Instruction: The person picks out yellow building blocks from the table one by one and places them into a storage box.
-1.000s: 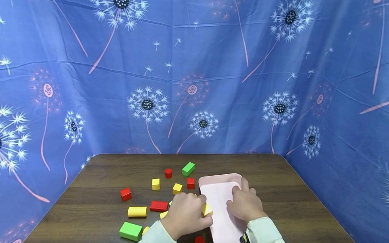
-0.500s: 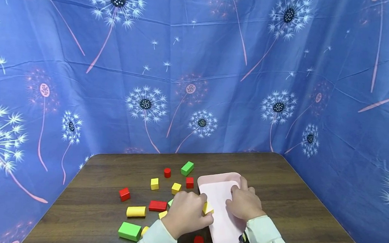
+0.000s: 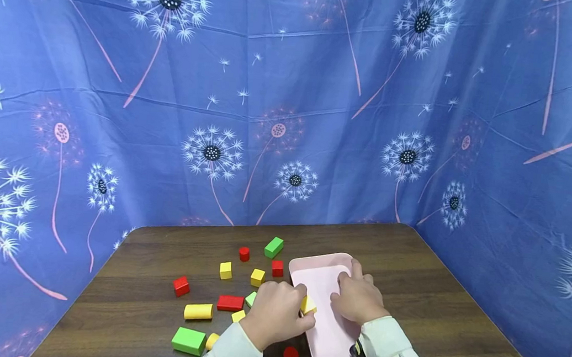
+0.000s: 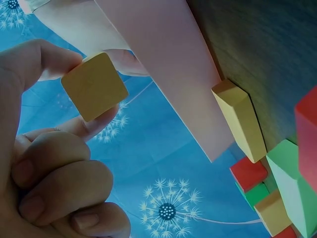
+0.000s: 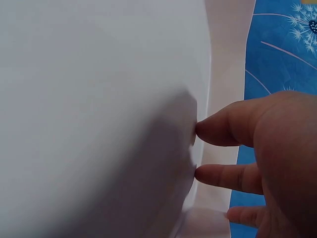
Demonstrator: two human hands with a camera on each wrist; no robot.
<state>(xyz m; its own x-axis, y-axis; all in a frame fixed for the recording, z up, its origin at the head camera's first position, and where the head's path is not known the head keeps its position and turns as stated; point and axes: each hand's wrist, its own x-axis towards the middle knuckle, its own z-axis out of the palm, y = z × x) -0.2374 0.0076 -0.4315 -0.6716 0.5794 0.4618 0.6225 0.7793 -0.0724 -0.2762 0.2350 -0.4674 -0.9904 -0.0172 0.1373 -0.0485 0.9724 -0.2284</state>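
Observation:
In the head view my left hand [image 3: 276,315] hovers at the left rim of the pink tray [image 3: 326,347]. Its thumb and index finger pinch a yellow cube block [image 4: 95,87], clearly seen in the left wrist view, while the other fingers curl into the palm. The cube is held above the tray's left edge, touching nothing else that I can see. My right hand [image 3: 357,297] reaches into the tray on its right side. In the right wrist view, its extended fingertips touch the tray's inner surface near the wall, with nothing between them.
Loose blocks lie left of the tray on the wooden table [image 3: 400,253]: a green block [image 3: 188,341], a yellow cylinder [image 3: 198,311], a red block [image 3: 231,303] and several more. A red cylinder [image 3: 290,356] sits close to the tray's near left side. Blue patterned cloth hangs behind.
My left hand has shifted slightly right with the yellow cube, a little further over the tray. The right hand stays in place inside the tray. The head view has turned slightly.

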